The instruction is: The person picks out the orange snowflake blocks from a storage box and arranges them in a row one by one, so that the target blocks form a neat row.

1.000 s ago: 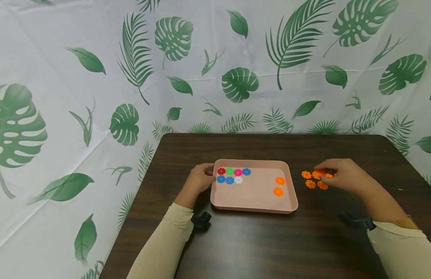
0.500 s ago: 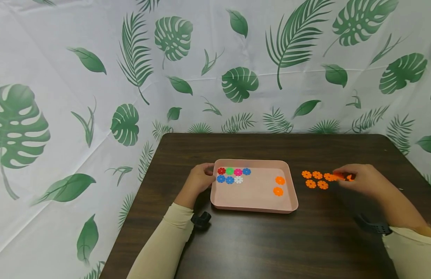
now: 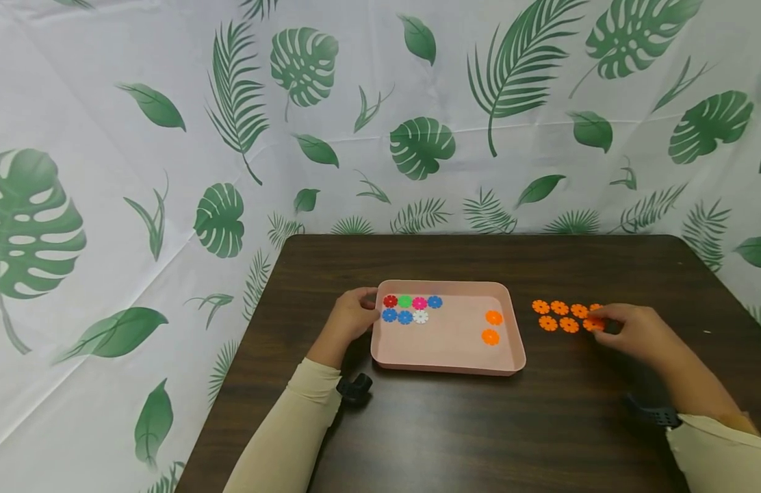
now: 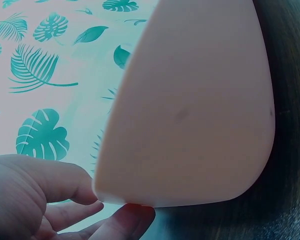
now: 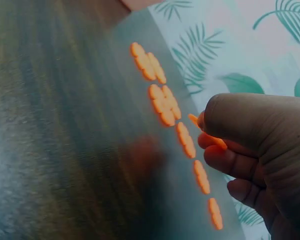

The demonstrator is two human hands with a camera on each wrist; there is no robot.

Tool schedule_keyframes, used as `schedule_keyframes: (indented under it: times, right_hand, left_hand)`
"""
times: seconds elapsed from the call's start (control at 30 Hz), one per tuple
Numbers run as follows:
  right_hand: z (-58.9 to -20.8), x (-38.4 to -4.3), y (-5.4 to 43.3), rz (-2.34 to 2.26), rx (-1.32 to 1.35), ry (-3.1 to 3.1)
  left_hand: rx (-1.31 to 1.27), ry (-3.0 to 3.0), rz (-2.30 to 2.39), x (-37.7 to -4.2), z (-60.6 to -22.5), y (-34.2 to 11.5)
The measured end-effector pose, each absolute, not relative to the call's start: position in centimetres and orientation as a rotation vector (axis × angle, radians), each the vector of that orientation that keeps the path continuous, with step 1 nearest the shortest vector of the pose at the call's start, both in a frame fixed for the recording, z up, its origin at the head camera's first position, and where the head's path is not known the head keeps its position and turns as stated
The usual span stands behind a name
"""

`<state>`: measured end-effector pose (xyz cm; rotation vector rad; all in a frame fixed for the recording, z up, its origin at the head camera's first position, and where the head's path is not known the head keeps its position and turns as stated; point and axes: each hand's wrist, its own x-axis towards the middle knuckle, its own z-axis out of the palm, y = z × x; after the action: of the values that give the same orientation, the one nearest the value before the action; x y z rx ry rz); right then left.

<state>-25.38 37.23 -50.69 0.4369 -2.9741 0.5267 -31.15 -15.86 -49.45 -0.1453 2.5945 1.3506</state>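
Observation:
At its left side, a pink tray (image 3: 442, 352) is gripped by my left hand (image 3: 351, 316), with thumb and fingers at the rim. Inside, red, green, pink, blue and white notched plastic discs (image 3: 420, 317) form two rows at the left. Two orange discs (image 3: 491, 337) lie near the tray's right wall. Right of the tray, more orange discs (image 3: 548, 323) stand in two rows on the table. My right hand (image 3: 633, 332) is at the right end of these rows; in the right wrist view, its thumb and fingers pinch an orange notched disc (image 5: 217, 141).
The dark wooden table (image 3: 454, 431) carries the tray and the discs. Behind and to the left of it hangs a white cloth (image 3: 356, 178) with green leaves. Each wrist wears a black band (image 3: 354, 388).
My right hand moved right off the orange discs, then slightly down toward me at the row's end. The orange discs it covered now show in two rows. My left hand stays on the tray.

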Motion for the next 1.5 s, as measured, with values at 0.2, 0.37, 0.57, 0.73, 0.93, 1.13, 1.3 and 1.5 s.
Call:
schedule_keyframes:
  times: [0.2,0.37,0.57,0.73,0.93,1.13,1.3,1.5]
  right_hand:
    - [-51.5,-25.2,36.9,0.487,0.43,-2.948]
    - [-52.1,-25.1,37.0,0.476,0.445,-2.946]
    - [-52.6,-25.2,36.9,0.386,0.567,-2.789]
    - [-52.6,-25.3,36.9,0.328,0.588,-2.777]
    - [-52.8,-25.4,36.9,0.313,0.595,-2.754]
    - [-53.1,-25.5,36.9,0.307,0.597,-2.717]
    - [-53.4,-25.5,37.3,0.298,0.56,-2.717]
    - [-53.3,-25.3,37.7,0.419,0.392,-2.785]
  left_hand:
    - [-0.142,2.612,1.34,-31.1,-49.4,-15.7]
    - [-0.137,2.618,1.336,-31.1,-49.4,-15.7]
    - [-0.148,2.613,1.328,-31.3,-49.6,-15.7]
    - [-0.159,2.602,1.324,-31.5,-49.6,-15.7]
    - [-0.16,2.596,1.338,-31.5,-49.6,-15.7]
    - [-0.156,2.6,1.336,-31.4,-49.5,-15.7]
    - [-0.165,2.596,1.333,-31.2,-49.4,-15.7]
    - [-0.158,2.597,1.329,-31.3,-49.6,-15.7]
